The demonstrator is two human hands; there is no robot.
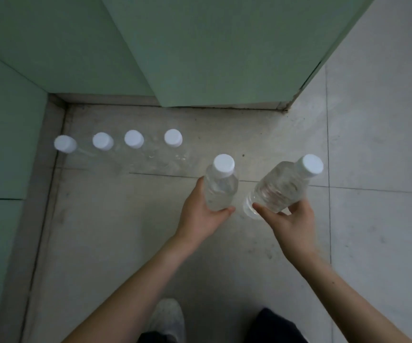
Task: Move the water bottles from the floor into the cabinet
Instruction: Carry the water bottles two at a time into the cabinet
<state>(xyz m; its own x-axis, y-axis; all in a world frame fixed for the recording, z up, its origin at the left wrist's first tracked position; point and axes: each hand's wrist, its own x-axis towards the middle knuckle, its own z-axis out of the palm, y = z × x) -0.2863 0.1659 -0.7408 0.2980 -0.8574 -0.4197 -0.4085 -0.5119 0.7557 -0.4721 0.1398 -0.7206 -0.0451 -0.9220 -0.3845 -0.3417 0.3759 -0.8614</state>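
gripping anything just now? (you)

yes, one clear water bottle in each hand. my left hand (pixel 203 214) has its fingers and thumb curled round the lower body of the left bottle (pixel 221 189). it sits close to upright, white cap on top. (me)

and the other side? (you)

my right hand (pixel 291 224) grips the right bottle (pixel 279 186) the same way, thumb on the near side and fingers wrapped behind it. that one is tilted, with its cap leaning away to the right and its base pointing towards my left thumb. the two bottles are just beside each other but apart. (me)

are they off the floor? (you)

the tilted one is. my hand hides the base of the left one, so i cannot tell. (me)

where are the rest? (you)

four stand upright in a row on the grey floor (pixel 125 243), away to my left. i see them mostly as white caps: the first bottle (pixel 65 144) by the left edge, then the second bottle (pixel 102 141), the third bottle (pixel 134 139) and the fourth bottle (pixel 173 138). (me)

and the cabinet? (you)

the green cabinet (pixel 200 45) rises just behind that row. none of the six bottles is in it. down near me are my pale shoe (pixel 168 318) and a dark trouser leg (pixel 274 325). (me)
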